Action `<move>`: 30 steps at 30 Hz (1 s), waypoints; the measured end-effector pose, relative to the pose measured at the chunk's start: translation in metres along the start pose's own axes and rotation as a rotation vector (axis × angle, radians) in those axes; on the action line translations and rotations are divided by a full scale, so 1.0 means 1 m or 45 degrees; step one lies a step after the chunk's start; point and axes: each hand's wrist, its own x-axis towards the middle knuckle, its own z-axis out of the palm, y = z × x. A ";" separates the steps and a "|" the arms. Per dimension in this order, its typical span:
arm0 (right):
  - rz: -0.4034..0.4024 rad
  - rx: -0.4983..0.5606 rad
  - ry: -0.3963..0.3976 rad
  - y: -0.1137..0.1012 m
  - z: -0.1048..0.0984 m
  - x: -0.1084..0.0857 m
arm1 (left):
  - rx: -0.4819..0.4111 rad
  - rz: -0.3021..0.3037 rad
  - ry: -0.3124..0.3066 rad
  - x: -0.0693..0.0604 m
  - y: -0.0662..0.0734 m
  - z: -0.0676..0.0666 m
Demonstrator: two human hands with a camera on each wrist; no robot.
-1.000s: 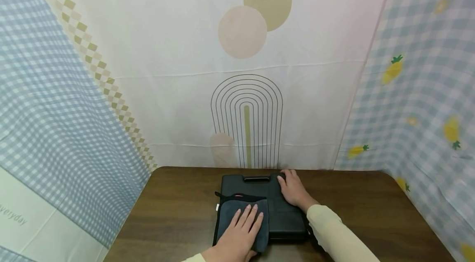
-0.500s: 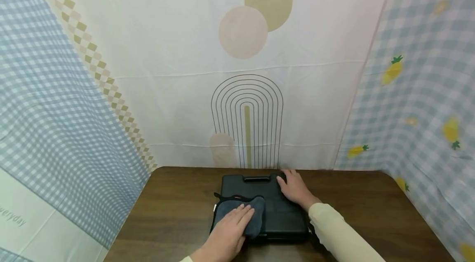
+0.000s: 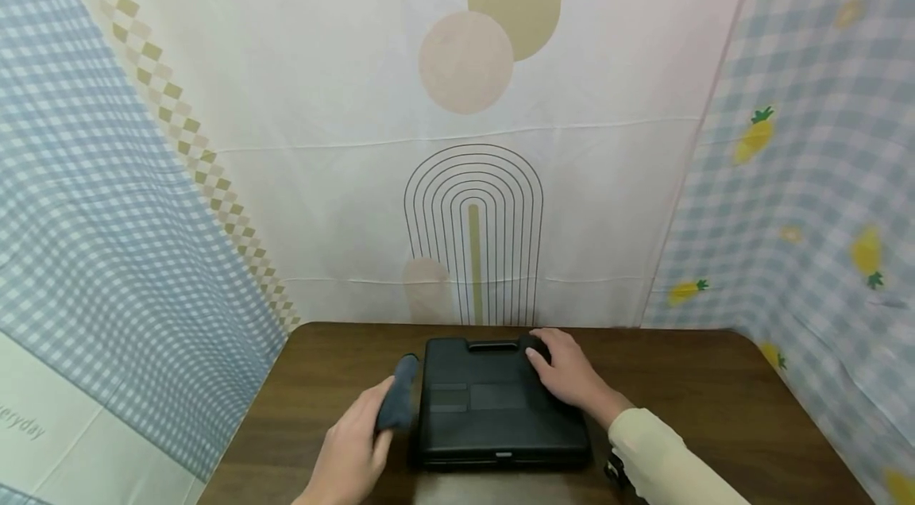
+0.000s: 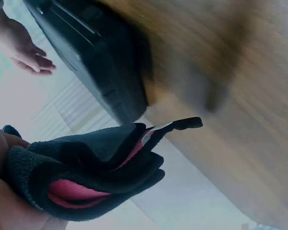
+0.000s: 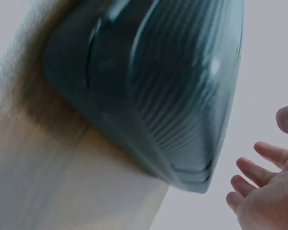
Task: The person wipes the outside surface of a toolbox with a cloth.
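A folded blue-grey cleaning cloth (image 3: pixel 397 395) with black trim is gripped in my left hand (image 3: pixel 352 441), left of the black plastic carrying case (image 3: pixel 500 425) and apart from it. In the left wrist view the cloth (image 4: pixel 96 167) shows pink inner folds and a black hanging loop. The case lies flat on the table, its handle at the far side. My right hand (image 3: pixel 572 374) is at the case's far right corner. The right wrist view has that hand (image 5: pixel 273 187) with fingers loosely spread; whether they touch the case is unclear.
Brown wooden table (image 3: pixel 322 378) surface extends on both sides of the case. A white printed cloth (image 3: pixel 343 211) hangs behind the table's far edge. Blue checked cloths hang at the left (image 3: pixel 143 211) and right (image 3: pixel 786 195).
The left hand has lifted the cloth off the case and moved left; the cloth, earlier spread flat under the palm, is now bunched in the fingers. The right hand has barely moved.
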 end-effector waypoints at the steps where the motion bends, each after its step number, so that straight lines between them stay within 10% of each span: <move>1: -0.017 -0.010 -0.002 -0.003 0.001 0.000 | -0.002 -0.014 -0.006 -0.001 -0.002 -0.001; 14: -0.158 -0.156 -0.325 -0.030 0.010 0.058 | 0.085 -0.029 0.000 -0.008 -0.015 -0.003; 30: 0.058 -0.283 -0.689 -0.033 0.008 0.094 | 0.075 -0.032 -0.032 -0.005 -0.012 -0.005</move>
